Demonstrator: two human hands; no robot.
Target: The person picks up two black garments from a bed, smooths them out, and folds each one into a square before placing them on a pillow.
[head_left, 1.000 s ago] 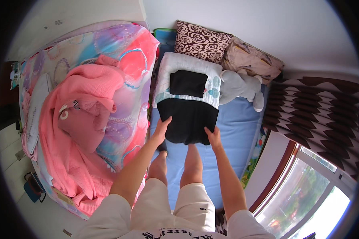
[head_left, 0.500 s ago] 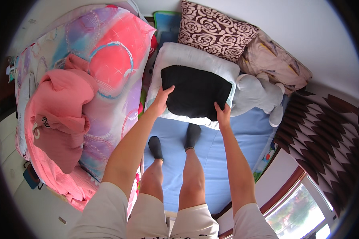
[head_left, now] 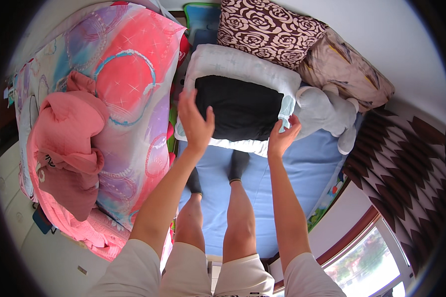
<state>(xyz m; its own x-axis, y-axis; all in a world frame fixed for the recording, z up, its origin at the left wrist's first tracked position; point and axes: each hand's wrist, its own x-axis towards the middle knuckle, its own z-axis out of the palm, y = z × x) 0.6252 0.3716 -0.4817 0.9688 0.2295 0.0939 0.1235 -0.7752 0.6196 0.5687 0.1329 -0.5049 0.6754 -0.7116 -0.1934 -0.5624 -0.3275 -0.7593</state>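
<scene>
A folded black cloth garment lies flat on a folded white quilt, which sits on the blue sheet in front of me. My left hand is at the garment's left edge with its fingers spread, not gripping it. By the garment's lower right corner is my right hand, its thumb and fingers apart and curved over the edge of the quilt. Neither hand holds the garment. What kind of garment it is cannot be made out.
A grey plush toy rests right of the quilt. Two patterned pillows lean behind it. On the left, a bed with a colourful cover bears a pink hooded top. My socked feet stand on the blue sheet. A dark striped curtain hangs at right.
Both hands have let go of the black garment, which now lies on the quilt. My left hand has opened and risen slightly; the right has shifted up and outward.
</scene>
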